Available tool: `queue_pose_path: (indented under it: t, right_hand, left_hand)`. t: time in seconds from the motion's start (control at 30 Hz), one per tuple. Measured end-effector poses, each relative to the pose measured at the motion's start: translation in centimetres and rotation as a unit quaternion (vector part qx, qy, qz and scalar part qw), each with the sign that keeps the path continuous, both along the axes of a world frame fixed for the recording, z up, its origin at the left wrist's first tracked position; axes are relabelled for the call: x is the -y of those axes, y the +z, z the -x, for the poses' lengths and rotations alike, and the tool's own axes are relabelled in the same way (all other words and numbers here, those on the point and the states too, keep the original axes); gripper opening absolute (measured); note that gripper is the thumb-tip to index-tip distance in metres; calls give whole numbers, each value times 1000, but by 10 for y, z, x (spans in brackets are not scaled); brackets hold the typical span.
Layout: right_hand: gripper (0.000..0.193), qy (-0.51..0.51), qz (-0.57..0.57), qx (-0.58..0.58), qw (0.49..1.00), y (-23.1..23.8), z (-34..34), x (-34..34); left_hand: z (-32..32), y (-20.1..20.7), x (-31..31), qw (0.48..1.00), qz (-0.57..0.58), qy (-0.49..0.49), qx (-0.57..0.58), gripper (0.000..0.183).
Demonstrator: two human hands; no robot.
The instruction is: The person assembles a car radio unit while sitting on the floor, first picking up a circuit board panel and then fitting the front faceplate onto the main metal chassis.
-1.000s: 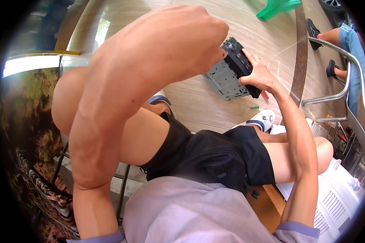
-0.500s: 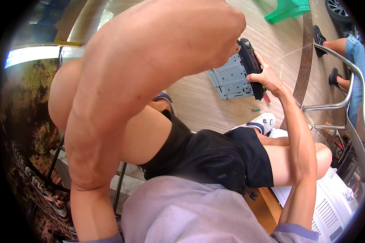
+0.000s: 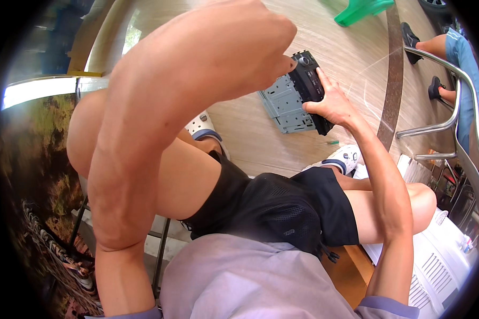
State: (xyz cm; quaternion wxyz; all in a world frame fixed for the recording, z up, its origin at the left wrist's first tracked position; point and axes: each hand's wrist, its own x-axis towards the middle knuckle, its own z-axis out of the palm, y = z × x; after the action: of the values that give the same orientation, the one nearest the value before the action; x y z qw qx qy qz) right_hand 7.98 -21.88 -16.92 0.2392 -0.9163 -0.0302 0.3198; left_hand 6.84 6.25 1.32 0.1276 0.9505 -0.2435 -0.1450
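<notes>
A car stereo (image 3: 287, 103) with a grey metal case and a black front panel with a round knob is held in front of me, above the floor. My right hand (image 3: 332, 103) grips the panel's near right part, thumb on one side and fingers along the other. At the panel's far end, beside the knob, is my left hand (image 3: 269, 56). One of its fingertips touches the panel edge; its other fingers are hidden behind the hand. A small thin green item (image 3: 332, 142) lies on the floor just below the stereo.
A green plastic stool (image 3: 362, 11) stands at the far right. Nearer is a metal-framed chair (image 3: 457, 127), with another person's leg (image 3: 436, 45) beyond it. A white slatted case (image 3: 428, 271) is by my right knee, a patterned dark panel (image 3: 34, 143) at my left.
The stereo has shifted slightly left and turned, so more of its front panel and the knob show. Both hands moved with it. A red item beside it has gone out of sight.
</notes>
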Motion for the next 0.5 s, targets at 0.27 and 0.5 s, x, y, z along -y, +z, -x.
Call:
queue_pose_path:
  t: [0.27,0.5]
  right_hand:
    - [124,26,68,29,997,6,9,-12]
    - [124,71,127,43,988,9,39,-31]
  left_hand:
    - [-5,6,-1,998,-43,-21,41,43]
    - [7,6,3,1000,-11,-1,2,46]
